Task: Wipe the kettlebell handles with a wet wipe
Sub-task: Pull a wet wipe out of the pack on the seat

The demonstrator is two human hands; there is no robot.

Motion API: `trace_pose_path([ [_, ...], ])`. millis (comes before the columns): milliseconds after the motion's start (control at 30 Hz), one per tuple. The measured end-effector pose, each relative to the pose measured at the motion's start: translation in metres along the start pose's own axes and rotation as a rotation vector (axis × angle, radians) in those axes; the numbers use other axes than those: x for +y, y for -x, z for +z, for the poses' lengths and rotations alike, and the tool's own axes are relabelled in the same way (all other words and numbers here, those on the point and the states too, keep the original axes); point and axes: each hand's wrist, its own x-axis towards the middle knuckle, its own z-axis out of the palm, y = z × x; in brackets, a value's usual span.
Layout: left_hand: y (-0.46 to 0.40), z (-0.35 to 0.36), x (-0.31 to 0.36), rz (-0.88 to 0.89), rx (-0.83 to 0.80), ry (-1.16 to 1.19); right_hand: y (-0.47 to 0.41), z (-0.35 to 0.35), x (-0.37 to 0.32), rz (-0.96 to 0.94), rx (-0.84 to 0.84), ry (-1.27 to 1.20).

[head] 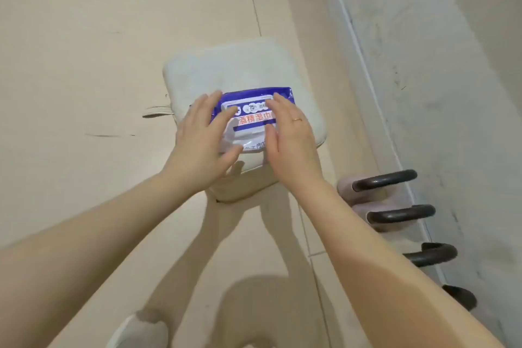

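A blue and white pack of wet wipes (pixel 252 110) lies flat on a cream cushioned stool (pixel 234 70). My left hand (pixel 202 138) rests on the pack's left side with fingers spread. My right hand (pixel 291 135), wearing a ring, lies over its right side, fingers apart. Neither hand has closed around the pack. A row of kettlebells stands along the wall at the right. The far two have pale pink bodies and black handles (pixel 384 179) (pixel 401 213). A third black handle (pixel 432 254) and a fourth dark part (pixel 460 295) sit partly behind my right forearm.
The floor is beige tile (pixel 99 37). A grey wall with a light baseboard strip (pixel 361 45) runs down the right side. A strap (pixel 156 112) sticks out from the stool's left. My foot in a light shoe (pixel 141 328) shows at the bottom.
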Motion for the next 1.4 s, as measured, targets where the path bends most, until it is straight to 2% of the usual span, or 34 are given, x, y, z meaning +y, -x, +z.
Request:
trace_pose_path([
  [67, -0.016, 0.015, -0.013, 0.098, 0.041, -0.060, -0.014, 0.010, 0.009, -0.195, -0.008, 0.093],
  [100, -0.024, 0.018, -0.018, 0.106, 0.041, -0.079, -0.023, 0.013, 0.013, -0.254, -0.067, 0.142],
  [167, -0.035, 0.021, -0.022, 0.071, -0.006, -0.085, -0.035, 0.014, 0.019, -0.254, -0.240, 0.208],
  [300, -0.035, 0.021, -0.019, 0.114, -0.015, -0.125, -0.038, 0.005, 0.023, -0.253, -0.337, 0.196],
  [433, -0.026, 0.017, -0.021, 0.124, -0.059, -0.069, -0.033, -0.004, 0.027, -0.281, -0.421, 0.272],
  [500, -0.024, 0.019, -0.025, 0.116, -0.034, -0.002, -0.030, -0.001, 0.029, -0.361, -0.335, 0.284],
  [567, -0.024, 0.022, -0.027, 0.102, 0.012, 0.071, -0.028, 0.004, 0.029, -0.412, -0.156, 0.242],
  [667, -0.021, 0.033, -0.031, 0.113, 0.072, 0.201, -0.033, 0.009, 0.020, -0.226, 0.010, 0.062],
  [767, -0.014, 0.039, -0.033, 0.131, 0.157, 0.407, -0.037, 0.018, 0.005, 0.002, 0.245, -0.065],
  [833, -0.011, 0.042, -0.032, 0.224, 0.233, 0.470, -0.037, 0.025, -0.003, 0.147, 0.292, -0.166],
  [900, -0.012, 0.041, -0.032, 0.286, 0.240, 0.406, -0.038, 0.030, -0.004, 0.228, 0.338, -0.301],
  [967, -0.014, 0.041, -0.034, 0.266, 0.199, 0.242, -0.041, 0.031, 0.000, 0.249, 0.372, -0.334],
  [1000, -0.016, 0.041, -0.034, 0.226, 0.165, 0.190, -0.042, 0.031, 0.002, 0.226, 0.328, -0.302],
  [1067, -0.019, 0.038, -0.033, 0.163, 0.117, 0.142, -0.042, 0.028, 0.007, 0.127, 0.138, -0.197],
  [1167, -0.019, 0.036, -0.029, 0.152, 0.121, 0.077, -0.039, 0.019, 0.010, -0.063, -0.111, 0.000],
  [1267, -0.019, 0.036, -0.030, 0.158, 0.131, 0.066, -0.042, 0.014, 0.001, -0.203, -0.201, 0.317],
  [1400, -0.021, 0.035, -0.030, 0.151, 0.123, 0.081, -0.046, 0.015, -0.012, -0.220, -0.311, 0.612],
])
